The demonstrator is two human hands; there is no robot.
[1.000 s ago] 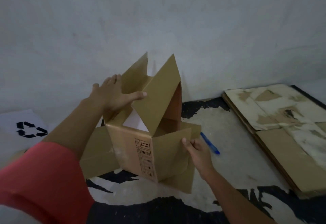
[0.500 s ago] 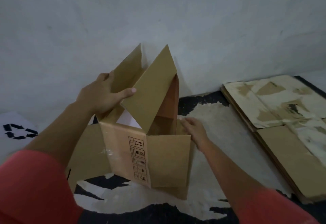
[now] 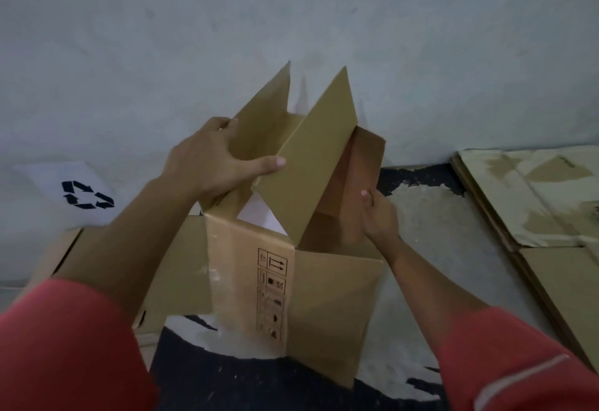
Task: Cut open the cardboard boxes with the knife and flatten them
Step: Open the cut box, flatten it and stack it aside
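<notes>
Nearest me, both red sleeves (image 3: 64, 346) fill the bottom corners, forearms reaching fwd. Between them the cardboard box (image 3: 249, 274) stands on the floor (image 3: 434, 216), a corner facing me, w/ a column of printed handling symbols (image 3: 271, 294) down the front wall just left of that corner. Its lower flaps are splayed out flat to the L and R at floor level. My left hand (image 3: 214, 164) grips the box top on the L side: thumb laid straight across the face of the nearer raised flap, fingers curled round the edge of the farther one. My right hand (image 3: 377, 216) pinches the edge of the R-side panel, whose inner face looks reddish-brown, fingertips on the inside. Both top flaps stand up, tilted, w/ a V gap between them; something white shows inside the box, can't tell what. Farther R, well apart from the box, a stack of flattened cardboard (image 3: 534, 203) lies w/ torn, patchy paper on top. Farther L, a white sheet w/ a black recycling symbol (image 3: 87, 195) sits against the grey wall (image 3: 291, 5) behind everything.
</notes>
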